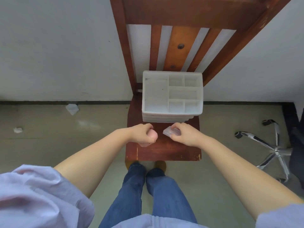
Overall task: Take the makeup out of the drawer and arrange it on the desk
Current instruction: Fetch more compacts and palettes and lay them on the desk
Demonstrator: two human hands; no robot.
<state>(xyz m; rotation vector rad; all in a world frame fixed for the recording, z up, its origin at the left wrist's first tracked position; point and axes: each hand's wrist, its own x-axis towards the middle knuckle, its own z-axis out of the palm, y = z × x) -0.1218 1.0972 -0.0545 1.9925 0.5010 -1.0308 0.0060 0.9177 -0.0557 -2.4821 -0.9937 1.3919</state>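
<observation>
Lilac cloth sleeves (pixel 41 195) nearest, bare forearms reaching forward over blue denim jeans (pixel 148 195) and tan shoes (pixel 160 164) on the grey floor. Above the front half of the red-brown wooden chair seat (pixel 164 152): left hand (pixel 144 134), fingers curled round a pale pink translucent item (pixel 144 144) mostly hidden in the fist; right hand (pixel 182 134), pinching a small clear plastic makeup case (pixel 169 132) between thumb and fingers. Hands close together, not touching. Beyond, against the seat's back edge: white plastic compartmented organiser tray (pixel 171 112), set atop what looks like a stack of similar pieces. Behind it, slatted wooden chair back (pixel 179 46) before a white wall. Left on the floor: crumpled white paper scraps (pixel 72 109). Right: chrome office chair base (pixel 273 150) with castors.
</observation>
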